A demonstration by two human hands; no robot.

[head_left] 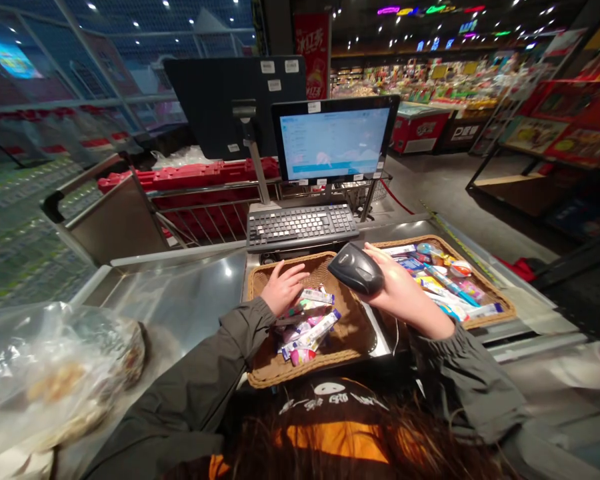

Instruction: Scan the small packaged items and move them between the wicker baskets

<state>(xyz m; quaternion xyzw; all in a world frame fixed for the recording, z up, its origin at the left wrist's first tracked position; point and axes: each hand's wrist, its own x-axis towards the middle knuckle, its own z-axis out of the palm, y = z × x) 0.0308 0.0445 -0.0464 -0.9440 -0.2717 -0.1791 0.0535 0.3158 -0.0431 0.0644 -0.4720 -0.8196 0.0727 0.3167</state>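
My right hand is wrapped round a black barcode scanner, its head tilted to the left above the rim of the left wicker basket. Over that basket's left side is my left hand, fingers stretched out and apart, with nothing seen gripped in them. Small wrapped snacks lie in a heap just below it, partly covered by the hand. A second wicker basket to the right holds several colourful packets, some of them behind my right forearm.
A keyboard and a lit monitor stand behind the baskets. On the left, a clear plastic bag with contents lies on the metal counter. Beyond it are a cart handle and red crates.
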